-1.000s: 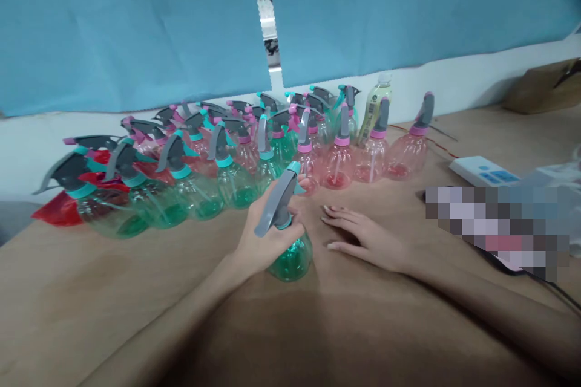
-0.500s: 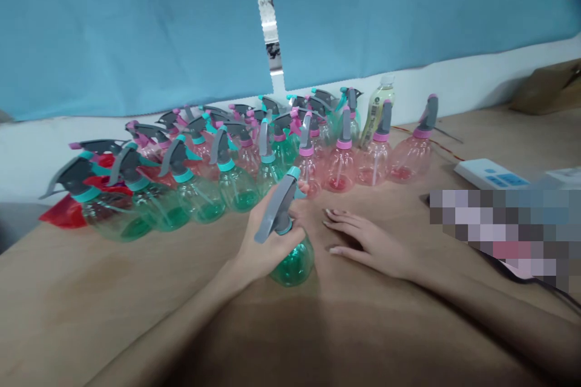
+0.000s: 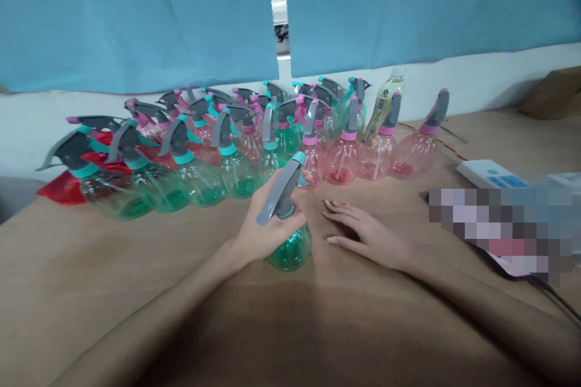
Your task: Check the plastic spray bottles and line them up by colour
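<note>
My left hand (image 3: 267, 221) is wrapped round the neck of a green spray bottle (image 3: 293, 251), just under its grey trigger head. That bottle stands upright on the wooden table (image 3: 254, 326). To its right, my right hand (image 3: 367, 233) rests on the tabletop, fingers stretched out and holding nothing. Behind the hands stand several spray bottles in rows. Green ones with turquoise collars, such as a green bottle (image 3: 240, 178), fill the front left. Pink ones with pink collars, such as a pink bottle (image 3: 342, 160), are at the front right.
A drink bottle (image 3: 385, 100) with a pale label leans behind the pink bottles. Red plastic (image 3: 63, 188) lies at the left. On the right are a white power strip (image 3: 492, 175), a pixelated flat object (image 3: 499, 236), cables and a brown bag (image 3: 554, 94). A blue curtain (image 3: 136, 18) hangs behind.
The view has shifted slightly, so the bottles and hands appear a little higher. Both hands keep the same poses, and the left still grips the green spray bottle.
</note>
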Demonstrator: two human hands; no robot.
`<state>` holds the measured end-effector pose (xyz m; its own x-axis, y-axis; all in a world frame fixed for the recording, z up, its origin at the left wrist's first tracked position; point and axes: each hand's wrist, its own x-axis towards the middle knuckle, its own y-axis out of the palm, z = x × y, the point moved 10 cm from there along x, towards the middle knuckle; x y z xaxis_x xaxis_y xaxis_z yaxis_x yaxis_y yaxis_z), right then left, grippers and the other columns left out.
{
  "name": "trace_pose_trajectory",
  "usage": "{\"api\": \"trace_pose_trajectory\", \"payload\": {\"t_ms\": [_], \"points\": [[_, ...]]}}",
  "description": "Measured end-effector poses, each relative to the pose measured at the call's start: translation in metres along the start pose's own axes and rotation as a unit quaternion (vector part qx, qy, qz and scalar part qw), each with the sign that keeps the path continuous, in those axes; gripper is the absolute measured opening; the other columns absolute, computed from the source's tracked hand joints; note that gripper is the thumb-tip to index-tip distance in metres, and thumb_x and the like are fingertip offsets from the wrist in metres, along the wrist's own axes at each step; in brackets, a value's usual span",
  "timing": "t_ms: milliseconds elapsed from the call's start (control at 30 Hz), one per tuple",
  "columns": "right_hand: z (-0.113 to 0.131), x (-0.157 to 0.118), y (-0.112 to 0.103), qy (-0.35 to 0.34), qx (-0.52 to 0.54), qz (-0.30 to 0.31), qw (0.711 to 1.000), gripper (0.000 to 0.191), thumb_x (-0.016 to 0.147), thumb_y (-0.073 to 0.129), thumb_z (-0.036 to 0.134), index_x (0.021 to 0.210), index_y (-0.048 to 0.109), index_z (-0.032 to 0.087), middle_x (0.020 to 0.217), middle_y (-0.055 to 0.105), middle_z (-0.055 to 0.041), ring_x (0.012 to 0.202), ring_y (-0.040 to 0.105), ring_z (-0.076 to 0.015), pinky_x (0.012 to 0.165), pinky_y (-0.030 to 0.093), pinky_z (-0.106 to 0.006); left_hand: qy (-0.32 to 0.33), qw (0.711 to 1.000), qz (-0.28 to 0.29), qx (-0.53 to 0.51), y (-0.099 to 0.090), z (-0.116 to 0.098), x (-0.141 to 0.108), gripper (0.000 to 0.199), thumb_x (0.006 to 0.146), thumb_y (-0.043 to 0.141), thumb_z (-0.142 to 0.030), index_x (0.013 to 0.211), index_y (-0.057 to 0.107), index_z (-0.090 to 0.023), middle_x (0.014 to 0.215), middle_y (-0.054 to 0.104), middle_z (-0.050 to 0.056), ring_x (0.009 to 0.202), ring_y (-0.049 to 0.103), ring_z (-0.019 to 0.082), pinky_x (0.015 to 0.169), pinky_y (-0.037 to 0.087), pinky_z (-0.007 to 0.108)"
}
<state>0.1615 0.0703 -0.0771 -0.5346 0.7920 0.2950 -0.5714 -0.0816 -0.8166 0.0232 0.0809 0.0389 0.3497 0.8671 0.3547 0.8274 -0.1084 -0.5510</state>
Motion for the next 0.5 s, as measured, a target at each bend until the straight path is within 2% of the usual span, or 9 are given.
{"api": "trace_pose_trajectory", "payload": {"t_ms": [300,500], "points": [[0.0026,0.0001,-0.0018,0.007,-0.014,0.009,1.000,0.056,0.088,0.048,0.052,0.136,0.045,0.024,0.144,0.043,-0.0079,0.135,0.034,-0.0245,0.111,0.030,-0.049,0.013,1.000,-0.003,0.013,0.0007,-0.0005,0.0019,0.040,0.068,0.052,-0.011,0.105,0.052,-0.026,0.065,0.054,-0.004,0.055,0.054,0.015,0.054,0.044,0.028],[0.0011,-0.0009,-0.0003,0.010,-0.021,0.013,1.000,0.056,0.089,0.048,0.052,0.136,0.044,0.023,0.145,0.041,-0.0078,0.136,0.033,-0.0244,0.111,0.028,-0.050,0.026,1.000,-0.003,0.011,0.0014,-0.0058,0.0022,0.037,0.065,0.051,-0.012,0.100,0.053,-0.023,0.075,0.059,-0.001,0.063,0.058,0.016,0.061,0.047,0.030]]}}
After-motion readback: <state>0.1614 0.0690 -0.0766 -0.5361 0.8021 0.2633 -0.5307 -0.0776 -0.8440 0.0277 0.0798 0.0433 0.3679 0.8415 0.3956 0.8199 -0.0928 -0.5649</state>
